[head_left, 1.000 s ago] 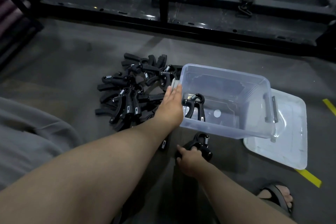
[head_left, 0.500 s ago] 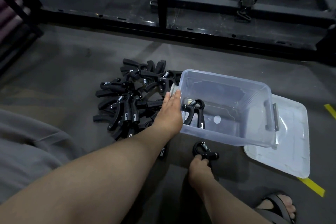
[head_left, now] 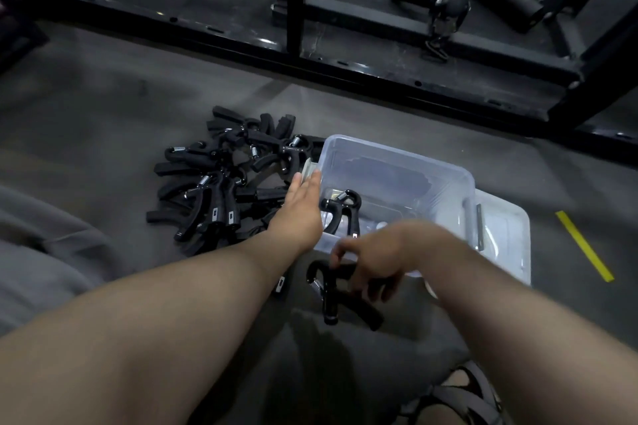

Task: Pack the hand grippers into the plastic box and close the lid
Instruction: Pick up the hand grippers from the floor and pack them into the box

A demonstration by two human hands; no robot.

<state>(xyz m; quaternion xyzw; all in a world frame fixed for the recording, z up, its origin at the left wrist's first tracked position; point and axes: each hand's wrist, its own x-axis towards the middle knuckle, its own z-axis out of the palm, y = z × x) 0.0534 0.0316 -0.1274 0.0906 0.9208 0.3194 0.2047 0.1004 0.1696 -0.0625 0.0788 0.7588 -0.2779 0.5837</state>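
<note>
Down on the dark rubber gym floor [head_left: 103,97], a clear rectangular plastic box [head_left: 400,162] stands open, with a single black spring-loaded hand gripper [head_left: 341,210] lying in its left end. Its translucent lid [head_left: 511,252] lies flat at the right, and the box looks to overlap it. The left hand [head_left: 300,210] lies flat, fingers straight, against the box's left wall, just beside the tangled pile of black hand grippers [head_left: 221,183]. The right hand [head_left: 376,259], blurred, has its fingers curled round one handle of a second black gripper [head_left: 328,293], just in front of the near wall and outside the box.

From where I stand, that one-handle hold is the weak spot: the gripper dangles and could swing into the rim or slip free. The box is light and nearly empty, so a knock might slide it unless the left palm braces it. Springs and handles in the pile look hooked together, so pulling one could drag others. Tossed in anyhow, they may stack above the rim and stop the lid seating.
</note>
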